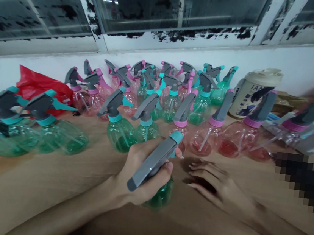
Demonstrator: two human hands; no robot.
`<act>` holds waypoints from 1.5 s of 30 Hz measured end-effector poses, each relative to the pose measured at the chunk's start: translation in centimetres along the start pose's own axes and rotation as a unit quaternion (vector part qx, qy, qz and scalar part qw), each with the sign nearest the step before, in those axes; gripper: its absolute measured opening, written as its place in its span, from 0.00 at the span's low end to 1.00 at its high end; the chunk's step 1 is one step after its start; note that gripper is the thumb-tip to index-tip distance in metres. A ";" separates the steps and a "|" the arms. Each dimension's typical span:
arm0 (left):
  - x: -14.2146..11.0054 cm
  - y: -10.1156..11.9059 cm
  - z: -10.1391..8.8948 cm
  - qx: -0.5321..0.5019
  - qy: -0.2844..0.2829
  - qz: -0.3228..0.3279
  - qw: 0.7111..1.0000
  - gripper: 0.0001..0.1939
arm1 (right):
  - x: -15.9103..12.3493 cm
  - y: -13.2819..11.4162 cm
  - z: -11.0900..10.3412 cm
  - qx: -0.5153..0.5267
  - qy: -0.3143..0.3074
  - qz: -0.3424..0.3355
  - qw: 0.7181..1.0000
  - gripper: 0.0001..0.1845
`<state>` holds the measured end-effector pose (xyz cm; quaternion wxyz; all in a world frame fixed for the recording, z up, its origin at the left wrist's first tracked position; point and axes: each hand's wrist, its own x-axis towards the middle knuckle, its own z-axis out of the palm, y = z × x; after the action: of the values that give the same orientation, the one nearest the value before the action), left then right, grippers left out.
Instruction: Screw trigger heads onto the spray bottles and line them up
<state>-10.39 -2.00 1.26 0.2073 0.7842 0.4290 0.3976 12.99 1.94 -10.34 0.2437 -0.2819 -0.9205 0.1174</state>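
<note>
My left hand [144,173] is wrapped round the neck of a green spray bottle [162,194] with a grey trigger head and a teal nozzle. Much of that bottle is covered by the hand, and its lower body shows below my fingers. To the right, my right hand [217,184] rests palm down by the table surface, fingers stretched out and holding nothing. Just behind my hands stand two green spray bottles [120,134] with teal collars. Pink spray bottles [204,138] with grey heads form a row at the right.
More green spray bottles [71,139] stand on the left of the wooden table [84,192]. A cluster of pink and green bottles fills the back, near a red plastic bag [39,87]. A large printed cup [253,93] stands back right, before the white wall [164,57].
</note>
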 end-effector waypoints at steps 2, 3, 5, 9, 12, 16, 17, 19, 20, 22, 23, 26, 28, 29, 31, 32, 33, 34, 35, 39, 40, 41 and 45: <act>0.1 0.1 0.0 0.000 -0.005 0.004 1.000 0.05 | 0.0 0.0 0.0 0.005 0.001 -0.001 1.000 0.13; 0.1 0.1 -0.1 -0.003 -0.008 0.008 1.000 0.05 | 0.0 0.0 0.0 0.006 0.001 -0.002 1.000 0.13; 0.2 0.2 -0.2 -0.015 -0.006 0.014 1.000 0.05 | 0.1 0.0 -0.1 0.005 -0.001 -0.005 1.000 0.12; 0.1 0.2 -0.5 -0.014 -0.008 0.030 0.999 0.05 | 0.1 -0.1 -0.1 0.001 0.005 0.000 1.000 0.12; 0.0 0.0 -0.6 0.001 -0.017 0.039 0.999 0.06 | 0.1 -0.1 0.0 0.003 0.009 0.001 1.000 0.12; 0.1 -0.1 -0.6 0.008 -0.005 0.032 0.999 0.07 | 0.1 0.0 0.1 0.015 0.018 0.000 1.000 0.12; 0.2 -0.2 -0.5 0.007 0.001 0.026 1.000 0.07 | 0.1 0.0 0.1 0.016 0.020 0.000 1.000 0.12; 0.3 -0.2 -0.3 0.006 0.011 0.020 1.000 0.09 | 0.1 0.1 0.0 0.016 0.022 0.003 1.000 0.12; 0.3 -0.3 -0.2 0.004 0.017 0.020 1.000 0.10 | 0.1 0.1 0.0 0.015 0.021 0.004 1.000 0.12; 0.3 -0.3 0.0 0.002 0.022 0.028 0.999 0.10 | 0.1 0.1 0.0 0.012 0.023 0.005 1.000 0.13; 0.3 -0.3 0.1 0.004 0.021 0.029 0.999 0.10 | 0.1 0.1 -0.1 0.012 0.025 0.004 1.000 0.13; 0.1 -0.4 0.3 0.023 0.023 0.020 0.999 0.07 | 0.1 0.0 -0.1 0.012 0.034 0.004 0.999 0.12; 0.1 -0.4 0.4 0.035 0.034 0.021 0.999 0.03 | 0.1 0.0 -0.1 0.012 0.037 0.004 0.999 0.12; 0.1 -0.4 0.4 0.036 0.038 0.025 0.998 0.02 | 0.1 0.0 -0.1 0.011 0.037 0.005 0.999 0.12; 0.1 -0.4 0.4 0.028 0.032 0.024 0.999 0.05 | 0.1 0.0 -0.1 0.012 0.036 0.004 0.999 0.12; 0.1 -0.4 0.4 0.023 0.024 0.020 0.999 0.08 | 0.1 0.0 -0.1 0.012 0.034 0.003 0.999 0.13; 0.1 -0.4 0.3 0.018 0.017 0.015 1.000 0.11 | 0.1 0.0 -0.1 0.012 0.033 0.003 0.999 0.13; 0.1 -0.4 0.3 0.015 0.011 0.013 1.000 0.13 | 0.1 0.0 -0.1 0.011 0.032 0.003 0.999 0.12; 0.2 -0.4 0.2 0.012 0.008 0.018 1.000 0.14 | 0.1 0.0 -0.2 0.012 0.031 0.004 0.999 0.12; 0.4 -0.4 0.1 0.006 0.003 0.051 0.999 0.12 | 0.2 -0.1 -0.2 0.013 0.040 0.007 0.999 0.11; 0.5 -0.4 0.1 0.009 0.000 0.051 0.999 0.12 | 0.2 -0.1 -0.1 0.012 0.041 0.006 0.999 0.11; 0.6 -0.4 0.0 0.013 -0.003 0.048 0.999 0.11 | 0.2 0.0 -0.1 0.011 0.042 0.004 0.999 0.11; 0.8 -0.2 0.0 0.020 -0.004 0.044 0.999 0.08 | 0.1 0.1 0.0 0.007 0.039 0.001 0.999 0.11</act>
<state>-10.24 -1.26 1.51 0.1759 0.8081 0.4006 0.3944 12.97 2.07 -10.36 0.2810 -0.2851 -0.9094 0.1127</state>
